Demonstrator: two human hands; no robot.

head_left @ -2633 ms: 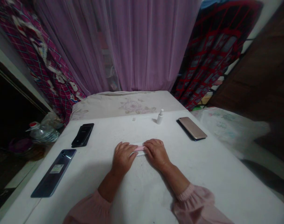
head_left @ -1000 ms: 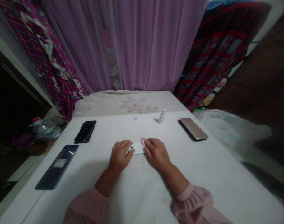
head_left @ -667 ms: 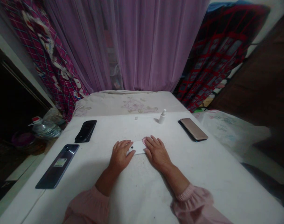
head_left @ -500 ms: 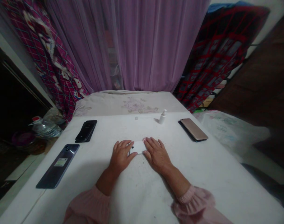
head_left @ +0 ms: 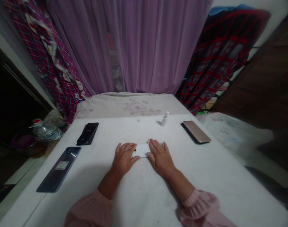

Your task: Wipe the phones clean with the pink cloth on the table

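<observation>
Now the white phone point(head_left: 143, 150) lies between the hands point(head_left: 123, 158), left gripping its end.

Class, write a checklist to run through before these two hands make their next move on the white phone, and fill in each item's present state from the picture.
1. White phone lies flat on the white tabletop: ok.
2. Left hand has thumb and fingers at the phone's camera end: ok.
3. Pink cloth is under the fingers of the right hand: ok, though only a small part shows.
4. Whole back of the phone is uncovered: not ok, both hands hide parts of it.
5. White bottle stands upright, apart from both hands: ok.
6. Phone's back is free of smudges: cannot tell, too small to judge.
</observation>
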